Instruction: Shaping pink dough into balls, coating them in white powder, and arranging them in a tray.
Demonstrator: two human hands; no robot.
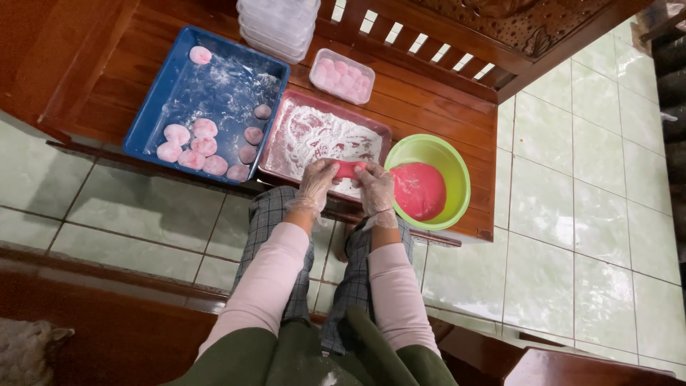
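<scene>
both hands work over the near edge of the wooden table [443, 107], above the floured red tray [325, 136]. the left hand [318, 182] and the right hand [375, 187], each in a thin clear glove, are closed from either side on one piece of pink dough [349, 169], which lies between the fingertips with its long axis running left to right, roughly along the table's near edge. both hands are equally close (each pinches one end). just to the right, touching the tray's corner, sits a green bowl [450, 161] with more pink dough in it. to the left, the blue tray [179, 86] carries floured pink balls [204, 146] along its near side. towards the far edge stand a small clear box of pink pieces [341, 75] and a stack of clear lidded boxes [279, 25].
</scene>
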